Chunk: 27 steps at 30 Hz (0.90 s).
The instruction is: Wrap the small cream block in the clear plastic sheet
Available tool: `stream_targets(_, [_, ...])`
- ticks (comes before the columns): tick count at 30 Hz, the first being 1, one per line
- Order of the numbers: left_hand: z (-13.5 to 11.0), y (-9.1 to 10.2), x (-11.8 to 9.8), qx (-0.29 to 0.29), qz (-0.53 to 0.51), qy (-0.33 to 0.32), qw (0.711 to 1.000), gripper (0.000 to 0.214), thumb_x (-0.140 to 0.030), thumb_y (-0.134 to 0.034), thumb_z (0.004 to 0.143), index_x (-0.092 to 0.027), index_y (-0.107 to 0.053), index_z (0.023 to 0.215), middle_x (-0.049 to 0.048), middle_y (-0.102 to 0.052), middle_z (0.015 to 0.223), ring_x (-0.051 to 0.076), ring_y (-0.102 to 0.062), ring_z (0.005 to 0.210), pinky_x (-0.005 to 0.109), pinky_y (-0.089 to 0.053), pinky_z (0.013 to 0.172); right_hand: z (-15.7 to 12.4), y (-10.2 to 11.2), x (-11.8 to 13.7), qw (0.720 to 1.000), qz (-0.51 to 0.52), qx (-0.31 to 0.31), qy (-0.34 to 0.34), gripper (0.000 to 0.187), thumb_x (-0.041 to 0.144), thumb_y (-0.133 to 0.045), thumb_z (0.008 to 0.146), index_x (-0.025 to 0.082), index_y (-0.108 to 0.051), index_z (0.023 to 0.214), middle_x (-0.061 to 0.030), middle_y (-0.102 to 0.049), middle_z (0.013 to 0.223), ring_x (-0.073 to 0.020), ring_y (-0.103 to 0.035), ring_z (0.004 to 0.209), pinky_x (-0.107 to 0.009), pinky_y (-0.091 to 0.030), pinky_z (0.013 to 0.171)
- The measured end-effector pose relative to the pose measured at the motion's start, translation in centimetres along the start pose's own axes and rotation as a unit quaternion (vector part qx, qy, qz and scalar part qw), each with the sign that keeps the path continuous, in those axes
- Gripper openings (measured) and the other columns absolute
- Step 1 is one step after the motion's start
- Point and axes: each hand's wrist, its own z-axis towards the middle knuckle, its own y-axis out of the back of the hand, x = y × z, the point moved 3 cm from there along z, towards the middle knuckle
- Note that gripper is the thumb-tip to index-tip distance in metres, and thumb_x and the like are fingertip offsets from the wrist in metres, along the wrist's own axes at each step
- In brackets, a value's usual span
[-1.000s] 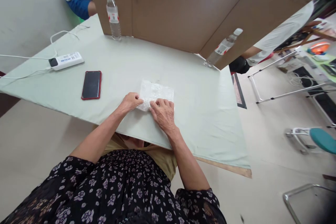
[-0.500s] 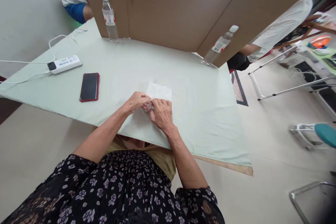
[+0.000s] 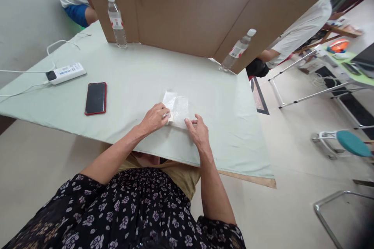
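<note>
A translucent, bumpy sheet of bubble wrap (image 3: 180, 109) lies on the pale green tablecloth in front of me, its left part folded or doubled over. My left hand (image 3: 156, 118) is closed on its lower left edge, with the fingers curled and the thumb side toward the sheet. At the lower right corner, my right hand (image 3: 199, 130) is open, thumb and fingers apart; whether its fingertips touch the plastic I cannot tell. Something small and yellowish shows near my left fingertips, too blurred to name.
A red-cased phone (image 3: 96, 98) and a white power strip (image 3: 66, 73) with cables lie to the left. Two water bottles (image 3: 117, 23) (image 3: 237, 51) stand against a brown cardboard screen (image 3: 187, 11). Beyond it are parts of two people. A teal stool (image 3: 353, 143) stands on the right.
My right hand has drawn back to the right and opened, uncovering the bubble wrap. My left hand stays at the left edge. The view has shifted slightly.
</note>
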Motion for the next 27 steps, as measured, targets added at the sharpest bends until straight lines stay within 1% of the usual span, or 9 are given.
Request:
stream_targets(2, [-0.1, -0.1, 0.0, 0.004, 0.001, 0.005, 1.0, 0.02, -0.022, -0.054, 0.091, -0.019, -0.073, 0.096, 0.0102, -0.064, 0.101, 0.023, -0.06, 0.097, 0.035, -0.051, 0.087, 0.7, -0.9, 0.3, 1.0, 0.008, 0.005, -0.012, 0.078, 0.066, -0.066, 0.076, 0.015, -0.055, 0.133, -0.0101, -0.073, 0.094, -0.0265, -0.067, 0.078, -0.041, -0.052, 0.078])
stream_targets(4, [-0.1, -0.1, 0.1, 0.008, 0.001, 0.013, 1.0, 0.021, -0.023, -0.055, 0.091, -0.019, -0.074, 0.098, 0.0107, -0.063, 0.102, 0.024, -0.061, 0.097, 0.036, -0.052, 0.088, 1.3, -1.9, 0.9, 0.999, 0.03, 0.0, -0.013, 0.082, 0.06, -0.071, 0.072, 0.014, -0.052, 0.136, -0.0097, -0.073, 0.093, -0.0271, -0.067, 0.082, -0.04, -0.052, 0.078])
stream_targets(8, [0.1, -0.2, 0.1, 0.021, -0.002, 0.027, 0.999, 0.02, -0.024, -0.06, 0.088, -0.018, -0.074, 0.1, 0.0108, -0.063, 0.103, 0.025, -0.061, 0.101, 0.036, -0.052, 0.091, 1.4, -3.0, 2.7, 0.994, 0.101, -0.014, 0.034, 0.076, 0.046, -0.064, 0.078, 0.012, -0.045, 0.142, -0.0014, -0.068, 0.079, -0.0204, -0.062, 0.07, -0.035, -0.052, 0.074])
stream_targets(10, [0.3, -0.2, 0.0, 0.029, -0.001, 0.033, 0.999, 0.019, -0.024, -0.061, 0.088, -0.018, -0.075, 0.099, 0.0107, -0.064, 0.103, 0.026, -0.061, 0.102, 0.037, -0.052, 0.093, 1.0, -3.3, 3.8, 0.99, 0.12, -0.013, 0.074, 0.071, 0.043, -0.06, 0.081, 0.013, -0.044, 0.144, 0.0, -0.068, 0.079, -0.0183, -0.062, 0.068, -0.033, -0.053, 0.074])
stream_targets(15, [0.5, -0.4, -0.3, 0.05, -0.031, 0.074, 0.995, 0.019, -0.021, -0.058, 0.088, -0.016, -0.074, 0.098, 0.0119, -0.064, 0.105, 0.024, -0.062, 0.099, 0.036, -0.053, 0.089, 0.3, -4.5, 6.3, 0.991, 0.058, 0.007, 0.124, 0.062, 0.036, -0.055, 0.086, 0.015, -0.049, 0.143, -0.0055, -0.074, 0.092, -0.0203, -0.068, 0.081, -0.033, -0.053, 0.081])
stream_targets(17, [0.5, -0.5, -0.3, 0.05, -0.045, 0.093, 0.993, 0.019, -0.02, -0.057, 0.088, -0.015, -0.073, 0.098, 0.012, -0.064, 0.106, 0.024, -0.063, 0.1, 0.035, -0.053, 0.09, 0.4, -4.7, 6.8, 0.992, 0.026, 0.026, 0.122, 0.06, 0.036, -0.054, 0.087, 0.013, -0.051, 0.142, -0.0083, -0.075, 0.096, -0.0222, -0.069, 0.083, -0.035, -0.053, 0.083])
stream_targets(20, [0.3, -0.6, -0.1, 0.035, -0.083, 0.115, 0.989, 0.022, -0.021, -0.059, 0.085, -0.015, -0.071, 0.102, 0.011, -0.065, 0.105, 0.024, -0.063, 0.099, 0.035, -0.053, 0.091, 0.6, -4.3, 6.9, 0.989, 0.011, 0.079, 0.123, 0.058, 0.037, -0.052, 0.09, 0.012, -0.052, 0.142, -0.0107, -0.076, 0.104, -0.0227, -0.07, 0.084, -0.037, -0.053, 0.085])
stream_targets(24, [0.1, -0.6, 0.4, 0.008, -0.187, 0.174, 0.967, 0.05, -0.022, -0.064, 0.078, -0.013, -0.061, 0.127, 0.0094, -0.066, 0.111, 0.018, -0.063, 0.084, 0.035, -0.054, 0.087, 0.5, -3.3, 7.1, 0.971, 0.009, 0.165, 0.174, 0.053, 0.031, -0.041, 0.096, 0.017, -0.048, 0.147, -0.0088, -0.075, 0.113, -0.0213, -0.07, 0.091, -0.036, -0.053, 0.088])
stream_targets(27, [0.0, -0.9, 0.6, 0.004, -0.245, 0.216, 0.945, 0.058, -0.029, -0.066, 0.079, -0.012, -0.055, 0.133, 0.0086, -0.066, 0.111, 0.016, -0.061, 0.077, 0.034, -0.055, 0.081, 0.5, -2.8, 7.4, 0.954, -0.064, 0.193, 0.22, 0.059, 0.019, -0.041, 0.092, 0.018, -0.042, 0.151, -0.0098, -0.072, 0.123, -0.0234, -0.069, 0.099, -0.038, -0.053, 0.09])
